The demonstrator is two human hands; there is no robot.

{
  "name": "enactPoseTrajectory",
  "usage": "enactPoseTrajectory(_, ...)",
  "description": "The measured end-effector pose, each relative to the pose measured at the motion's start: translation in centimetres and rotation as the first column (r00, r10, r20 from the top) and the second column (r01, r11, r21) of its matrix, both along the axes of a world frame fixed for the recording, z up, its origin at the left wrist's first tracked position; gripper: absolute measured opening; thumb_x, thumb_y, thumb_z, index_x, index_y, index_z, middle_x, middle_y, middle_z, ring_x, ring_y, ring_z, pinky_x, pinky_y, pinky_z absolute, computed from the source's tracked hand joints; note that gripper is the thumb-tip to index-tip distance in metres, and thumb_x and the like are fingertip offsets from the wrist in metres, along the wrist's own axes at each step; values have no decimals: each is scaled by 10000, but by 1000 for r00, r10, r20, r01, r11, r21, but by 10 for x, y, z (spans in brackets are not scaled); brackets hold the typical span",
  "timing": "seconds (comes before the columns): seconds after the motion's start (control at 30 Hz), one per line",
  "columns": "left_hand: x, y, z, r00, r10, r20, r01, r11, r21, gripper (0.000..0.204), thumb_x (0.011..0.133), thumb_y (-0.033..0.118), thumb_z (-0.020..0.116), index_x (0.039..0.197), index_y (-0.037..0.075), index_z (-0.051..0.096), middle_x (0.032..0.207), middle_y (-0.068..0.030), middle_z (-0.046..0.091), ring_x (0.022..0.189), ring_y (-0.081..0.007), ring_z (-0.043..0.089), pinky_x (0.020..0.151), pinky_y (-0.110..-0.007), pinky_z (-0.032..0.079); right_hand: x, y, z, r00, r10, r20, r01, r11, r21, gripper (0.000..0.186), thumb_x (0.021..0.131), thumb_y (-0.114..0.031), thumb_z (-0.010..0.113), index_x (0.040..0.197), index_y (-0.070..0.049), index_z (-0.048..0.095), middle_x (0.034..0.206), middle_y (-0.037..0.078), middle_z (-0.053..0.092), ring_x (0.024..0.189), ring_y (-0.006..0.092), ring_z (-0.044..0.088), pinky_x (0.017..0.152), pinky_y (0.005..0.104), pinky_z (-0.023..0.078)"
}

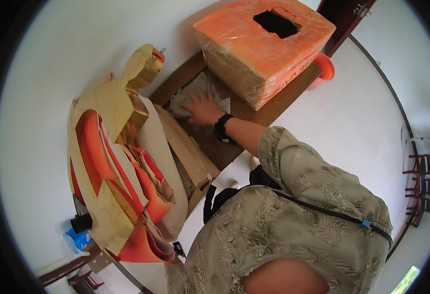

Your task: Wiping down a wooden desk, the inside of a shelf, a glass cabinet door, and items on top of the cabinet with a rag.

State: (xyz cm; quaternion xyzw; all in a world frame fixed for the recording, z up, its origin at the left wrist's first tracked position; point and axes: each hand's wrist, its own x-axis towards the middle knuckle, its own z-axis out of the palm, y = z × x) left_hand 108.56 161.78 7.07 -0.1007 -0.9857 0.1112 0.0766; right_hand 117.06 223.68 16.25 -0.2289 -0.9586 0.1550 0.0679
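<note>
My right hand [206, 109], with a black band on its wrist, lies palm down with fingers spread on a crumpled grey cloth [181, 100]. The cloth rests on a brown wooden tabletop [221, 149], against the wall side. Part of it is covered by my palm. A large orange and brown box [234, 44], wrapped in clear film and with a ragged hole in its top, stands just beyond the hand. My left hand does not show.
Gold and red folded card pieces [112, 181] lean on the left beside a flattened brown carton [188, 147]. A blue packet [80, 240] is at lower left. A red bucket [323, 71] stands beyond the table, and dark chairs [426, 181] are far right.
</note>
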Motion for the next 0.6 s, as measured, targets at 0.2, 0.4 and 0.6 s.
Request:
enactPoseTrajectory(0.2,-34,0,-18,1000,-9,23,8,1000,7,366,948,333,457,1116,56,625,1169,-152,629,1077,-363,560,898,-514,403,-4,10,-2,999,-34,36,34,999,-4,558,799,-435,650,1333,-340,520,1491,145,330,1383,432,236,1044,687,205)
enactPoseTrajectory(0.4,-82,-55,-45,997,-63,-41,59,995,-82,372,950,349,454,1144,73,613,1195,-140,617,1114,-353,543,926,-524,377,-3,-4,7,998,44,-45,-44,999,4,504,800,-412,634,1295,-340,567,1470,111,360,1382,433,230,1049,683,192)
enactPoseTrajectory(0.6,-38,22,-23,982,-39,184,-17,956,293,426,929,386,483,1212,91,601,1268,-134,595,1155,-365,524,990,-543,341,59,-40,-7,994,24,-109,-19,999,47,485,758,-373,696,1232,-317,607,1435,77,405,1365,398,272,1054,656,226)
